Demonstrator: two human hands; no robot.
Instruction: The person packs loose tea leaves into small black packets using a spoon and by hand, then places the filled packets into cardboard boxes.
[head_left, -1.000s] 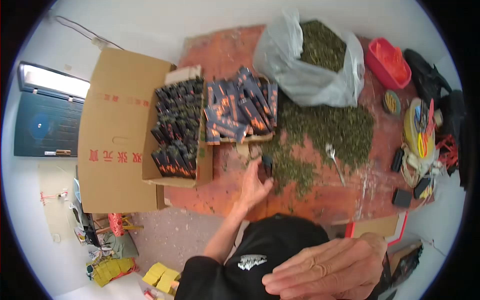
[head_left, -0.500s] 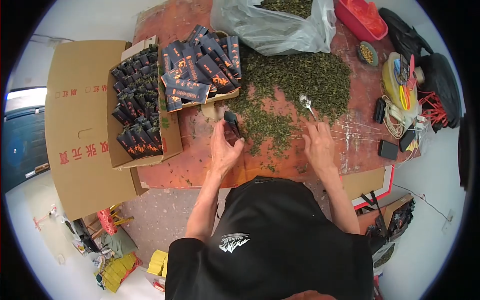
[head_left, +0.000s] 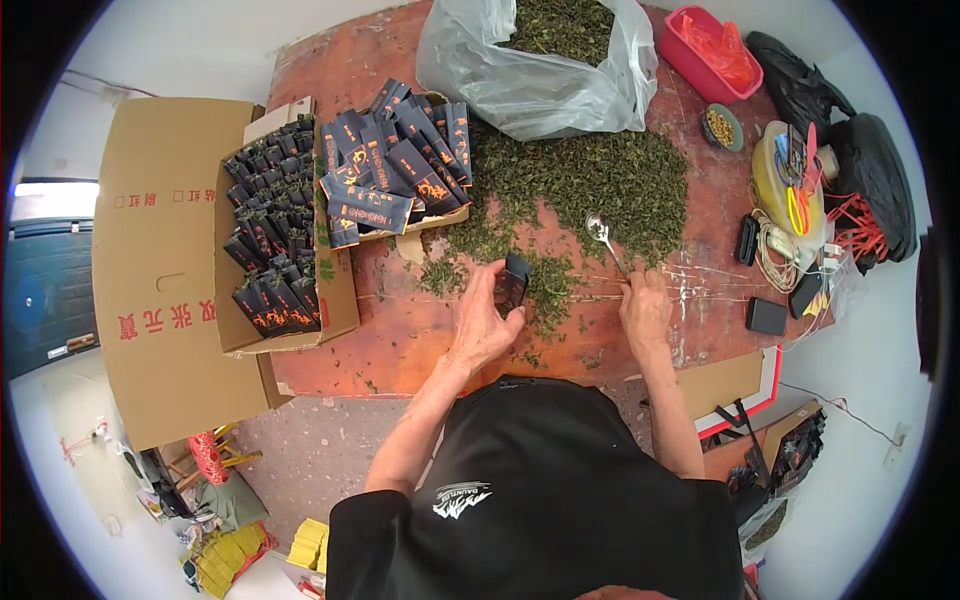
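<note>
My left hand (head_left: 486, 318) is closed round a small black packet (head_left: 514, 281), held upright above the near edge of the dried leaves (head_left: 620, 185). A metal spoon (head_left: 604, 236) rests with its bowl on the leaves, and my right hand (head_left: 646, 303) pinches the end of its handle. Left of the leaves, an open box (head_left: 440, 218) holds a loose heap of flat black packets (head_left: 372, 170) with orange print. Beside it, a larger carton (head_left: 345, 300) holds rows of upright black packets (head_left: 270, 225) with leaf bits at their tops.
A clear plastic bag (head_left: 540, 95) of leaves stands at the back. Along the right are a pink basket (head_left: 715, 75), a small bowl (head_left: 722, 128), scissors (head_left: 800, 190), coiled cord (head_left: 780, 262) and a black box (head_left: 766, 316). A large cardboard flap (head_left: 155, 250) juts out left.
My right hand has come down from near the camera to the spoon handle and closed on it. My left hand has moved right with the packet, closer to the leaves. The view has shifted.
</note>
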